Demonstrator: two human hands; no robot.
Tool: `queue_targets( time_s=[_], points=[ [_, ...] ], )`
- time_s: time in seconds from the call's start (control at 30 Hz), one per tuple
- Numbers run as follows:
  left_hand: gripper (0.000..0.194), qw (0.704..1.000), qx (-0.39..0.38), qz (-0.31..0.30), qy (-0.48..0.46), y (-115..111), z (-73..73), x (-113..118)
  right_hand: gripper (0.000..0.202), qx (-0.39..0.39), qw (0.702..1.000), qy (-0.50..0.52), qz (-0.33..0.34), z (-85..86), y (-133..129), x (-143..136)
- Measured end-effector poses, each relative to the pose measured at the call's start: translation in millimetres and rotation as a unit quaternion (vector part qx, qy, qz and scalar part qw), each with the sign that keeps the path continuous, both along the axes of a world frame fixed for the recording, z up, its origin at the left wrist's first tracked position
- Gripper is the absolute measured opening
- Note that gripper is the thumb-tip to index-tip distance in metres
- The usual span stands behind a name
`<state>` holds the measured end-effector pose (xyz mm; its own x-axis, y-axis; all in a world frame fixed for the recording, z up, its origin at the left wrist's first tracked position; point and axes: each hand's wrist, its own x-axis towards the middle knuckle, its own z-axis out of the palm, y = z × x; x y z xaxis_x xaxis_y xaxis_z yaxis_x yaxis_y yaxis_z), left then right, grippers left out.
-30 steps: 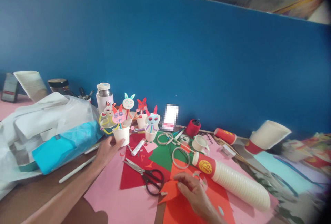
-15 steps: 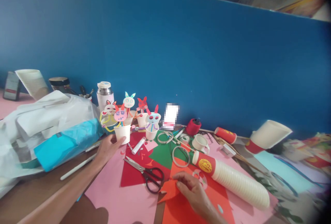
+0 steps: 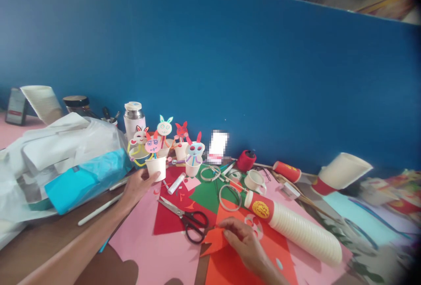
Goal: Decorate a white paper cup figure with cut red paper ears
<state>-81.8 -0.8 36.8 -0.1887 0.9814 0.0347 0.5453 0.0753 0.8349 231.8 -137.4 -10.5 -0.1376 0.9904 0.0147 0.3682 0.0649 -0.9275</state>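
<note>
My left hand [image 3: 140,185] grips a white paper cup [image 3: 156,169] with a pink cut-out animal face [image 3: 153,143] standing up from it. Several similar cup figures crowd behind and beside it, one with a pale blue face [image 3: 195,148]. Lower right, my right hand [image 3: 242,239] has thumb and fingers closed on a cut piece of orange paper [image 3: 215,239], above a larger orange sheet [image 3: 259,267]. Between the hands lie black-handled scissors [image 3: 184,215], blades spread a little, on red paper [image 3: 164,223]. A glue stick [image 3: 176,183] rests near the cups.
A long stack of paper cups [image 3: 302,230] lies at the right. Rings of pale cord [image 3: 230,198], a small white cup [image 3: 255,181] and a phone [image 3: 218,147] sit toward the blue wall [image 3: 246,65]. Plastic bags [image 3: 72,144] and a thermos [image 3: 134,120] occupy the left.
Both hands keep their hold on the cup and the orange paper. The whole view has shifted very slightly; nothing else has visibly moved.
</note>
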Motion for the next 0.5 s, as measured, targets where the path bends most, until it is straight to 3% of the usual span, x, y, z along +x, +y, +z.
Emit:
queue_targets(
  time_s=[0.3, 0.5],
  points=[
    [0.049, 1.000, -0.008, 0.002, -0.002, -2.9, 2.9, 1.9, 0.021, -0.003, 1.000, -0.001, -0.001, 1.7, -2.9, -0.8],
    [0.050, 0.999, -0.008, -0.019, -0.034, -1.6, -3.0, -3.5, 0.022, 0.007, 1.000, 0.009, -0.006, -0.9, -0.7, -0.3]
  ],
)
